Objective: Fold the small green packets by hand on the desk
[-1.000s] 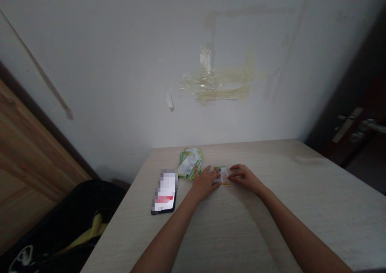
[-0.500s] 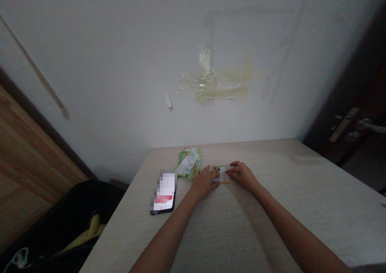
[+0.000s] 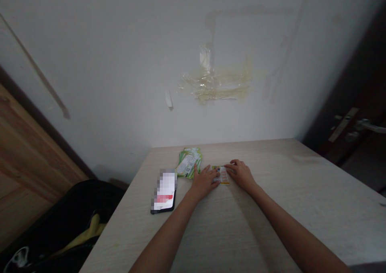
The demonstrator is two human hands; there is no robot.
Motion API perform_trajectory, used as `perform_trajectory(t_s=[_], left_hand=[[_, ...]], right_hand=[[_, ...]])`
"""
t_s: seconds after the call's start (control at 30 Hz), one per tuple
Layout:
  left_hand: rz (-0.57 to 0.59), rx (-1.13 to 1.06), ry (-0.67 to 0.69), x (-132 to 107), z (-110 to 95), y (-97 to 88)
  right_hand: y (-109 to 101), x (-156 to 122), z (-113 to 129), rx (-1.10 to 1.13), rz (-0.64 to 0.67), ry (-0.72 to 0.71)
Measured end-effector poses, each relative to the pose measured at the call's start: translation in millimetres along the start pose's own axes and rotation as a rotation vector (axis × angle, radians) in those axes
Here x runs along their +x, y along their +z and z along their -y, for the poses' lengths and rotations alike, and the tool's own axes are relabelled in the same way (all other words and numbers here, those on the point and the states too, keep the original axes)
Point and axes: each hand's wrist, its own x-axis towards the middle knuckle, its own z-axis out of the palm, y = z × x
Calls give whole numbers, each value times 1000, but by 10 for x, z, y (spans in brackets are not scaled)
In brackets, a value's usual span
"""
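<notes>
A small printed card or leaflet [image 3: 223,177] with a yellow lower edge lies flat on the pale table [image 3: 223,228]. Across its left part rests my left hand [image 3: 205,183], fingers spread and pressing down on it. My right hand [image 3: 241,174] is at the card's upper right edge, its fingertips bunched there; whether they pinch the edge is too small to make out. Just beyond my left hand is a loose pile of green and white printed packets or leaflets [image 3: 187,164], close to my left thumb.
Left of my left forearm lies a phone [image 3: 165,192] with a lit, blurred screen. A wall [image 3: 126,84] with old tape [image 3: 211,80] rises behind the table. A black bag [image 3: 72,212] sits at the lower left, and a door handle [image 3: 370,125] is at the right.
My right hand has shifted slightly left and away from me along the card, toward its upper edge. My left hand stays in place on the card.
</notes>
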Motion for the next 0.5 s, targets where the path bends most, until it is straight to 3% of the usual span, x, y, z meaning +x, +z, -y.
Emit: perform_trajectory(t_s=[0.5], left_hand=[[-37,-19,4,-16,12,38]], right_hand=[[0,-28,-85,158,-14,-104]])
